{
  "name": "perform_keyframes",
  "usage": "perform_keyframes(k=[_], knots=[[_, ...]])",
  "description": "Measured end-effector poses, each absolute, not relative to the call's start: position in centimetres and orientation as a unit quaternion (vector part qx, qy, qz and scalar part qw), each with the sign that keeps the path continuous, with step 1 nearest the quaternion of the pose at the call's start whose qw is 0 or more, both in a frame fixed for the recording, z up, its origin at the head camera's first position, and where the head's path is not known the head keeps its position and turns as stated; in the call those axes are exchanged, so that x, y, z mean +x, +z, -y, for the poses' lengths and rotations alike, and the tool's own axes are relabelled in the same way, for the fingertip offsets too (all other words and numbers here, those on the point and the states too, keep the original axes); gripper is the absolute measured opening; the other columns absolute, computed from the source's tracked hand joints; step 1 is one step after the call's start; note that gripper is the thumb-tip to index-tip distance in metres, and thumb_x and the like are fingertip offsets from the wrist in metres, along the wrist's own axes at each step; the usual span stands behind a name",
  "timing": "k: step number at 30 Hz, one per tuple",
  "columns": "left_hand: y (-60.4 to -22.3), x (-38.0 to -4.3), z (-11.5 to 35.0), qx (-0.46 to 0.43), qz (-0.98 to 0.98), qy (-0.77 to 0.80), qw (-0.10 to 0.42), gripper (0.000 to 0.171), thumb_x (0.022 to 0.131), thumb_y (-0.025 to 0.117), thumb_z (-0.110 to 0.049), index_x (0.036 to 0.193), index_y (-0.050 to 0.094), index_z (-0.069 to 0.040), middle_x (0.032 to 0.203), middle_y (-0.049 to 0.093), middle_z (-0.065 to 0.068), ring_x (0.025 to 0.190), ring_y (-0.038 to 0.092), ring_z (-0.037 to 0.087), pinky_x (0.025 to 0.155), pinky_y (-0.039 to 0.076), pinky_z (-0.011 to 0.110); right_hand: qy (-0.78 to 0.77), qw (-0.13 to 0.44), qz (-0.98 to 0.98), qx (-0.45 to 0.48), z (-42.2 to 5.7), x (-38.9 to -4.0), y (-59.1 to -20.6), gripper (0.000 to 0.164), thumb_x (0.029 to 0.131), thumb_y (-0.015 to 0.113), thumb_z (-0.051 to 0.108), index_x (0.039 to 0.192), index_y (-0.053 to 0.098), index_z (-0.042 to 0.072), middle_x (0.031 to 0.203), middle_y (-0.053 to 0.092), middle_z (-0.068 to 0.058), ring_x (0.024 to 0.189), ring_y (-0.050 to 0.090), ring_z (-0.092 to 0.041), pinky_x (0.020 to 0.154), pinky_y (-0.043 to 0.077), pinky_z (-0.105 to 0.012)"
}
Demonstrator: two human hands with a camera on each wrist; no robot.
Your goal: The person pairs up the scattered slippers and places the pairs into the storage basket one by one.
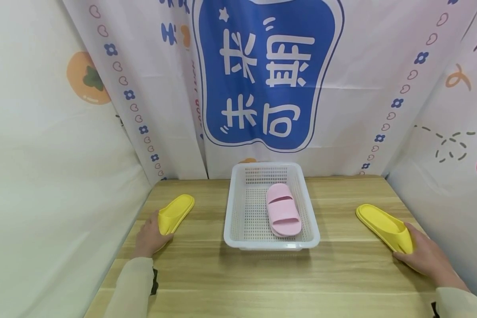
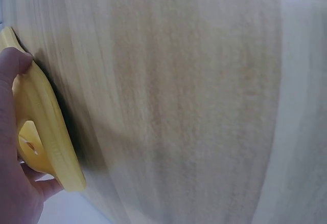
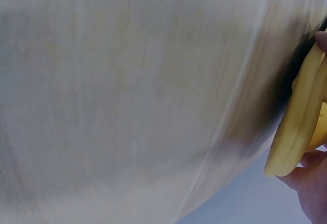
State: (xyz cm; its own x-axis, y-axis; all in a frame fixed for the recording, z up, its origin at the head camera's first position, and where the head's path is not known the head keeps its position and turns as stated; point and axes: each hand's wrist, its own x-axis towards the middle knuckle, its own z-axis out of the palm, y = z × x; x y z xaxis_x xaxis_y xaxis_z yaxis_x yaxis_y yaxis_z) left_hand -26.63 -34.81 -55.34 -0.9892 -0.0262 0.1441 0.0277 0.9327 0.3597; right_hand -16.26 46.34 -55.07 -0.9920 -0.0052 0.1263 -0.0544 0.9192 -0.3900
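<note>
My left hand [image 1: 149,237] grips a yellow slipper [image 1: 177,212] across its toe strap, near the left side of the table. In the left wrist view the thumb lies on one edge of that slipper [image 2: 48,116] and fingers curl at the other. At the table's right, my right hand [image 1: 425,254] holds a second yellow slipper [image 1: 381,221] by its strap end, the heel pointing inward and away. The right wrist view shows its sole edge [image 3: 296,116] close over the table, with fingers at both edges. Both slippers have their footbeds facing up.
A white perforated plastic basket [image 1: 232,216] stands in the middle of the wooden table [image 1: 262,282]. Pink slippers [image 1: 282,210] lie stacked inside, toward its right wall. Printed cloth [image 1: 171,110] hangs behind the table, and cloth walls border both sides.
</note>
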Motion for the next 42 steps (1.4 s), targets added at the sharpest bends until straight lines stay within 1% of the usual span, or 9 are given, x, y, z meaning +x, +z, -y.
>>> perform_keyframes(k=[7, 13, 19, 23, 30, 34, 37, 40, 42], knots=[[-55.6, -26.5, 35.0, 0.005, 0.981, -0.183, 0.066, 0.106, 0.071, 0.078, -0.040, 0.150, 0.018, -0.002, 0.121, 0.048, 0.035, 0.100, 0.053, 0.053, 0.072, 0.048, 0.063, 0.193, 0.062, 0.979, 0.009, -46.2, -16.2, -54.8, 0.114, 0.071, 0.083, 0.043, 0.148, 0.017, -0.009, 0.129, 0.040, -0.041, 0.106, 0.045, -0.054, 0.079, 0.039, -0.067], [-55.3, -26.2, 34.9, 0.009, 0.983, -0.177, 0.058, 0.106, 0.072, 0.077, -0.042, 0.150, 0.018, -0.002, 0.127, 0.046, 0.035, 0.103, 0.051, 0.054, 0.075, 0.047, 0.065, 0.184, 0.062, 0.981, 0.009, -46.1, -15.9, -54.7, 0.114, 0.071, 0.084, 0.043, 0.149, 0.017, -0.007, 0.128, 0.041, -0.040, 0.103, 0.046, -0.053, 0.077, 0.040, -0.066], [-55.1, -25.6, 34.8, -0.001, 0.982, -0.175, 0.067, 0.105, 0.071, 0.080, -0.040, 0.150, 0.021, -0.001, 0.125, 0.047, 0.036, 0.101, 0.051, 0.055, 0.074, 0.046, 0.065, 0.164, 0.091, 0.982, 0.017, -45.9, -15.8, -54.5, 0.110, 0.068, 0.085, 0.036, 0.148, 0.021, -0.006, 0.125, 0.043, -0.038, 0.099, 0.048, -0.053, 0.074, 0.040, -0.067], [-55.1, -25.5, 34.7, -0.017, 0.983, -0.164, 0.086, 0.105, 0.070, 0.081, -0.040, 0.149, 0.024, 0.000, 0.123, 0.049, 0.037, 0.100, 0.052, 0.055, 0.073, 0.047, 0.064, 0.157, 0.109, 0.981, 0.022, -45.8, -15.9, -54.4, 0.110, 0.068, 0.085, 0.033, 0.150, 0.020, -0.003, 0.124, 0.042, -0.039, 0.099, 0.045, -0.056, 0.075, 0.038, -0.069], [-55.0, -25.8, 34.8, -0.050, 0.979, -0.144, 0.136, 0.105, 0.069, 0.082, -0.037, 0.147, 0.026, 0.004, 0.121, 0.050, 0.035, 0.100, 0.052, 0.054, 0.079, 0.044, 0.065, 0.129, 0.166, 0.977, 0.034, -45.6, -16.1, -54.1, 0.109, 0.062, 0.086, 0.030, 0.149, 0.026, 0.002, 0.118, 0.046, -0.035, 0.092, 0.048, -0.056, 0.068, 0.039, -0.068], [-54.7, -25.8, 34.7, -0.067, 0.974, -0.134, 0.172, 0.105, 0.066, 0.083, -0.035, 0.147, 0.029, 0.004, 0.115, 0.053, 0.034, 0.097, 0.053, 0.051, 0.078, 0.045, 0.063, 0.118, 0.171, 0.977, 0.039, -45.5, -16.2, -53.7, 0.112, 0.063, 0.086, 0.030, 0.152, 0.022, 0.006, 0.121, 0.041, -0.038, 0.094, 0.044, -0.058, 0.069, 0.037, -0.070], [-54.4, -25.8, 34.5, -0.080, 0.968, -0.132, 0.197, 0.104, 0.064, 0.084, -0.033, 0.146, 0.032, 0.004, 0.118, 0.053, 0.034, 0.100, 0.052, 0.052, 0.082, 0.044, 0.063, 0.112, 0.178, 0.977, 0.039, -45.3, -16.1, -53.3, 0.112, 0.064, 0.086, 0.029, 0.153, 0.021, 0.009, 0.127, 0.037, -0.038, 0.098, 0.040, -0.059, 0.069, 0.035, -0.072], [-54.0, -26.0, 34.2, -0.089, 0.965, -0.131, 0.207, 0.103, 0.063, 0.084, -0.032, 0.145, 0.033, 0.003, 0.125, 0.050, 0.034, 0.107, 0.049, 0.054, 0.088, 0.042, 0.064, 0.110, 0.187, 0.975, 0.041, -45.0, -16.1, -52.8, 0.110, 0.065, 0.085, 0.028, 0.153, 0.021, 0.010, 0.129, 0.035, -0.036, 0.101, 0.038, -0.058, 0.069, 0.033, -0.072], [-53.7, -26.1, 34.0, -0.094, 0.964, -0.126, 0.213, 0.102, 0.063, 0.084, -0.031, 0.145, 0.033, 0.003, 0.126, 0.049, 0.034, 0.108, 0.048, 0.054, 0.089, 0.042, 0.064, 0.104, 0.193, 0.975, 0.043, -44.8, -16.2, -52.4, 0.110, 0.065, 0.085, 0.028, 0.152, 0.022, 0.010, 0.130, 0.035, -0.034, 0.102, 0.038, -0.057, 0.069, 0.033, -0.072]])
